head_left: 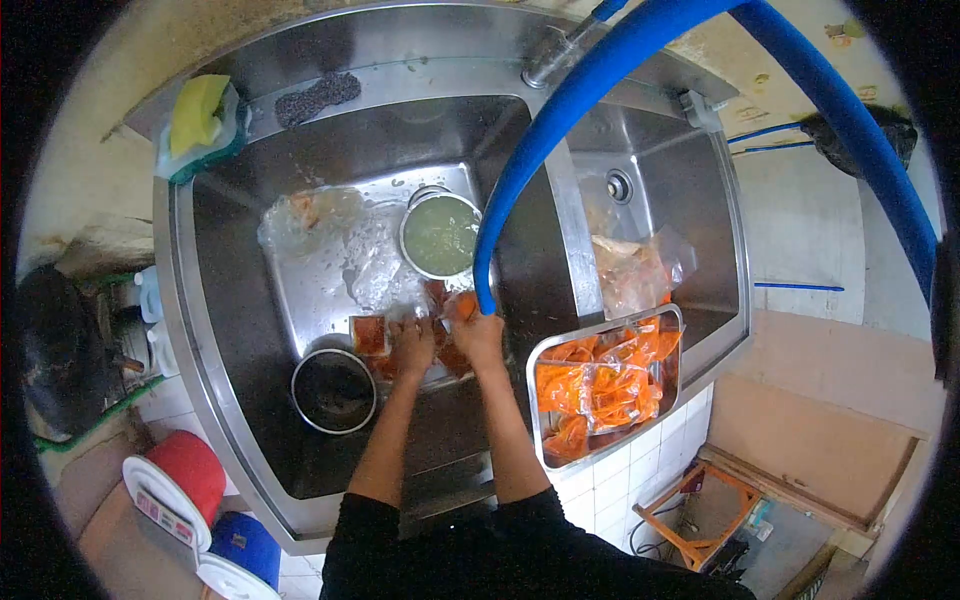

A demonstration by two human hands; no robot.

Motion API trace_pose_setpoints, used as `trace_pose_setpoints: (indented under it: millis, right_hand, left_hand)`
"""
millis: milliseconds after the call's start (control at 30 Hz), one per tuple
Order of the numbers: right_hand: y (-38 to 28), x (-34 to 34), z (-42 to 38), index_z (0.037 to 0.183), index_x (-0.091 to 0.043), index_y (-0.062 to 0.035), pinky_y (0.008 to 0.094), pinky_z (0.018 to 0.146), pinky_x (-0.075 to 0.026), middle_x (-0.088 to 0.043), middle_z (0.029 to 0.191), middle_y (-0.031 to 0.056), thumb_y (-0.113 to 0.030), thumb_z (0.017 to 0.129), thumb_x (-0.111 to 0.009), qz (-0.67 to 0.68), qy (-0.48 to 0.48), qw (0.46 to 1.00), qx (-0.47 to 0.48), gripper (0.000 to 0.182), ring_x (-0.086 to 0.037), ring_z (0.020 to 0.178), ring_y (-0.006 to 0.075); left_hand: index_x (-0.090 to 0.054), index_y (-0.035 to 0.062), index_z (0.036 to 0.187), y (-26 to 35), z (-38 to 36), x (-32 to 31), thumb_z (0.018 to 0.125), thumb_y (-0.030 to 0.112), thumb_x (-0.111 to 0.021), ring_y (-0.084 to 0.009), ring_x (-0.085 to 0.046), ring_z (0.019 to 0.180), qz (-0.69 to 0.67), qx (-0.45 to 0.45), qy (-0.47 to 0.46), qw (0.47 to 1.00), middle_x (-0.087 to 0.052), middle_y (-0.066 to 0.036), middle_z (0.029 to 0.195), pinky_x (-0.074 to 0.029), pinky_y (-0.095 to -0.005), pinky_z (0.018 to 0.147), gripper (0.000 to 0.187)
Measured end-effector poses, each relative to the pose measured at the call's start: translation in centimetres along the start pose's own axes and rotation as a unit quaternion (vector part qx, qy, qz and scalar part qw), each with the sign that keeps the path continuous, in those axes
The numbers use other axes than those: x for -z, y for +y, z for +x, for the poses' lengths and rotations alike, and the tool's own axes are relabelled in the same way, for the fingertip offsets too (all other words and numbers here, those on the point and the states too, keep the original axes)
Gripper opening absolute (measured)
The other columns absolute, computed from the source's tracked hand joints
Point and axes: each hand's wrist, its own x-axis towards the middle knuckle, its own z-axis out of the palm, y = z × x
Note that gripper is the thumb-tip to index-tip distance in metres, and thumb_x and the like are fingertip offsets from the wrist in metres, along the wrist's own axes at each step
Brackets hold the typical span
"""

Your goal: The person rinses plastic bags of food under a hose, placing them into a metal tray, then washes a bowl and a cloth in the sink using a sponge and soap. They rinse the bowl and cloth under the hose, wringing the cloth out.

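Both hands are down in the large sink basin (230, 260), among flat plastic packets with orange-red contents (369, 335). My left hand (412, 345) lies over the packets, its fingers blurred by wet, shiny plastic or water. My right hand (480, 337) is closed round a small orange packet (461, 305), just under the mouth of the blue hose (487, 290). Above the hands stands a round metal pot (440, 235) of cloudy greenish water. A second, dark-looking pot (334, 391) is at the lower left. A clear plastic bag (305, 220) lies at the basin's far left.
A metal tray (533, 400) of orange plastic packets rests on the right front edge. The smaller basin (640, 170) has plastic bags (635, 275). A yellow sponge (197, 112) and dark scrubber (318, 98) sit on the back rim. The hose arches overhead from the right.
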Motion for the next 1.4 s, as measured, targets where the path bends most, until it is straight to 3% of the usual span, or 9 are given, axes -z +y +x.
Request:
trace_pose_setpoints:
  millis: [233, 400, 467, 633, 900, 1100, 1200, 1300, 1400]
  right_hand:
    - [-9.0, 7.7, -5.1, 0.104, -0.054, -0.0069, 0.0427, 0.071, -0.048, -0.058, 0.087, 0.0246, -0.005, 0.071, -0.061, -0.074, -0.116, 0.987, 0.087, 0.034, -0.056, 0.083, 0.0428]
    - [-9.7, 19.0, -6.7, 0.099, -0.057, -0.0034, 0.0341, 0.08, -0.045, -0.06, 0.095, 0.0146, 0.001, 0.067, -0.061, -0.098, -0.023, 0.989, 0.105, 0.032, -0.058, 0.091, 0.0267]
    - [-10.0, 23.2, -6.5, 0.098, -0.057, -0.0005, 0.0323, 0.079, -0.045, -0.06, 0.096, 0.0138, 0.006, 0.067, -0.059, -0.179, 0.058, 0.975, 0.116, 0.032, -0.058, 0.09, 0.0226]
    - [-9.4, 26.5, -5.9, 0.11, -0.051, -0.0035, 0.0345, 0.075, -0.047, -0.053, 0.106, 0.018, -0.015, 0.076, -0.065, -0.224, 0.043, 0.973, 0.031, 0.038, -0.057, 0.092, 0.0303]
    - [-13.8, 16.2, -5.5, 0.086, -0.056, -0.0013, 0.0429, 0.075, -0.042, -0.054, 0.087, 0.0174, -0.01, 0.077, -0.06, -0.223, 0.012, 0.964, 0.144, 0.013, -0.053, 0.087, 0.0329]
    - [-4.0, 1.3, -2.7, 0.124, -0.039, -0.0046, 0.0421, 0.092, -0.037, -0.05, 0.117, 0.0224, -0.024, 0.083, -0.052, -0.251, -0.397, 0.883, -0.029, 0.048, -0.047, 0.109, 0.0373]
    - [10.4, -6.3, 0.2, 0.137, -0.014, -0.0095, 0.0471, 0.1, -0.026, -0.032, 0.134, 0.0206, -0.039, 0.084, -0.05, -0.325, -0.374, 0.867, -0.054, 0.071, -0.035, 0.12, 0.04]
    - [13.5, -8.9, 2.4, 0.138, -0.007, -0.0098, 0.0452, 0.101, -0.025, -0.031, 0.136, 0.0169, -0.046, 0.081, -0.051, 0.015, -0.365, 0.893, -0.263, 0.08, -0.033, 0.121, 0.0365]
    - [14.0, -10.5, 3.1, 0.139, 0.0, -0.0101, 0.0436, 0.101, -0.024, -0.029, 0.137, 0.0138, -0.052, 0.08, -0.051, 0.294, -0.313, 0.8, -0.419, 0.089, -0.032, 0.122, 0.0336]
  left_hand:
    - [-0.043, -0.0022, 0.118, -2.6, 1.1, 2.8, 0.079, 0.036, -0.053, -0.0402, -0.03, 0.119, 0.307, -0.065, -0.019, 0.949, -0.035, -0.024, 0.124, -0.023, -0.0477, 0.1, 0.056]
    - [-0.04, 0.0055, 0.121, -6.2, 3.5, 2.5, 0.08, 0.029, -0.055, -0.0384, -0.036, 0.112, 0.137, 0.032, 0.041, 0.989, -0.038, -0.02, 0.117, -0.033, -0.0456, 0.093, 0.049]
    - [-0.042, 0.0096, 0.118, -7.0, 3.2, 3.1, 0.082, 0.028, -0.054, -0.0369, -0.041, 0.107, 0.29, -0.047, 0.097, 0.951, -0.039, -0.019, 0.116, -0.037, -0.0464, 0.087, 0.042]
    - [-0.04, 0.012, 0.119, -7.7, 3.2, 4.2, 0.081, 0.033, -0.057, -0.0373, -0.046, 0.1, 0.415, -0.036, 0.06, 0.907, -0.04, -0.02, 0.115, -0.04, -0.0467, 0.081, 0.046]
    - [-0.015, 0.0146, 0.133, -6.0, 3.3, 2.1, 0.081, 0.032, -0.056, -0.0349, -0.037, 0.118, 0.37, -0.014, -0.156, 0.916, -0.018, -0.019, 0.134, -0.041, -0.048, 0.087, 0.068]
    - [-0.039, 0.0255, 0.123, -7.7, 0.8, -0.4, 0.08, 0.029, -0.054, -0.0309, -0.042, 0.112, 0.38, -0.093, -0.051, 0.919, -0.029, -0.011, 0.13, -0.039, -0.0465, 0.085, 0.046]
    - [-0.04, 0.0283, 0.121, -8.2, 0.8, -0.9, 0.079, 0.03, -0.055, -0.0304, -0.045, 0.11, 0.367, -0.072, -0.032, 0.927, -0.032, -0.011, 0.128, -0.039, -0.0464, 0.085, 0.045]
    - [-0.038, 0.0188, 0.122, -6.7, 1.0, 0.4, 0.079, 0.03, -0.057, -0.0318, -0.045, 0.11, 0.35, -0.089, -0.056, 0.931, -0.031, -0.016, 0.129, -0.041, -0.0481, 0.083, 0.048]
    - [-0.035, 0.0161, 0.125, -7.8, 1.0, 0.3, 0.072, 0.033, -0.063, -0.0364, -0.046, 0.107, 0.345, -0.095, -0.052, 0.932, -0.026, -0.021, 0.131, -0.042, -0.0491, 0.082, 0.062]
